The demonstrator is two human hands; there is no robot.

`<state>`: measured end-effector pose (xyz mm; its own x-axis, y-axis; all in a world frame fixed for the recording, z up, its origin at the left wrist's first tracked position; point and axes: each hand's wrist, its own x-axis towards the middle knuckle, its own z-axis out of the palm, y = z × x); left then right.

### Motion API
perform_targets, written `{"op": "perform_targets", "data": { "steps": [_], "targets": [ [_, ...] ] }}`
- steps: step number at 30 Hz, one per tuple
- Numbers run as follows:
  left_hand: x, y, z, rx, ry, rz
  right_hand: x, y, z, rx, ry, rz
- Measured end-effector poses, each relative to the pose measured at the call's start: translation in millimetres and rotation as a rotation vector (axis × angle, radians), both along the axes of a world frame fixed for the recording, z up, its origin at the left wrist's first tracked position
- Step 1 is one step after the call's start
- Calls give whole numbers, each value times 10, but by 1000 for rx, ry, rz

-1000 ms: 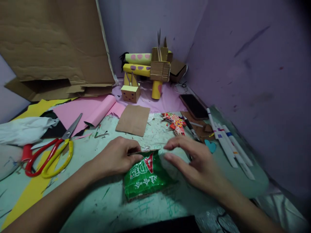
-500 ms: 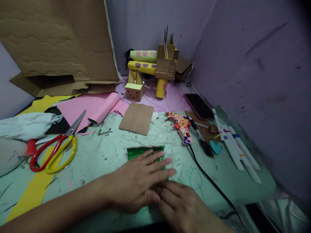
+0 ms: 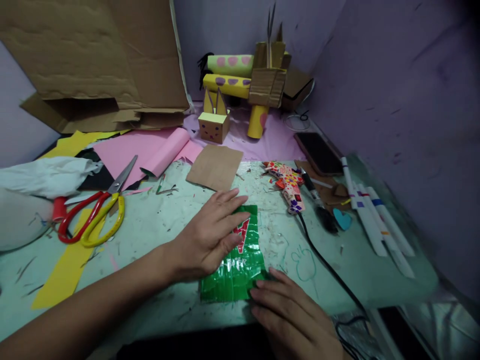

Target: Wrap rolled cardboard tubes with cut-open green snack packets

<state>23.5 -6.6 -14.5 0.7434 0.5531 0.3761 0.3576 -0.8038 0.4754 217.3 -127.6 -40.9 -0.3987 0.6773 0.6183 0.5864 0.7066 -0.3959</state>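
A green taped rectangle [image 3: 240, 272] with red and white lettering lies flat at the table's front. Across its upper left part rests my left hand [image 3: 212, 232], palm down with the fingers stretched out, hiding some of the lettering. My right hand [image 3: 296, 315] is at its lower right corner, fingertips touching the edge and fingers extended. Just beyond my left fingers lies a plain brown cardboard square [image 3: 215, 166]. A flower-patterned glue gun [image 3: 287, 185] with a black cord sits to the right.
Red-and-yellow scissors [image 3: 95, 210] lie left, over a yellow paper strip [image 3: 62, 280]. Pink paper [image 3: 150, 155] and a large cardboard box [image 3: 105, 55] stand behind. Farther back are a small cardboard animal head [image 3: 213, 127] and spotted tubes [image 3: 227, 86]. Markers [image 3: 378, 225] and a phone [image 3: 318, 152] are right.
My hands have moved apart, the left upward and the right to the lower right. More of the green rectangle and its lettering now shows. The view has shifted slightly.
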Motion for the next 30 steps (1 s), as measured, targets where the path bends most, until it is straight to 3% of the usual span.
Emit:
{"op": "perform_targets", "data": {
  "steps": [3, 6, 7, 12, 18, 30],
  "targets": [
    [-115, -154, 148, 53, -92, 36, -8, -17, 34, 2, 59, -64],
    [-195, -408, 229, 4, -15, -40, -39, -17, 52, 1, 75, -135],
    [-206, -500, 220, 5, 42, -68, -53, -15, 49, 4, 71, -151],
    [-162, -837, -5, 273, 185, 90, -133, -13, -14, -35, 13, -175],
    [-105, -909, -86, 282, 200, 118, -155, -52, -56, -119, 95, -184],
    [-35, -911, -122, 249, 102, 141, -124, -57, -140, -97, 0, -143]
  ]
}}
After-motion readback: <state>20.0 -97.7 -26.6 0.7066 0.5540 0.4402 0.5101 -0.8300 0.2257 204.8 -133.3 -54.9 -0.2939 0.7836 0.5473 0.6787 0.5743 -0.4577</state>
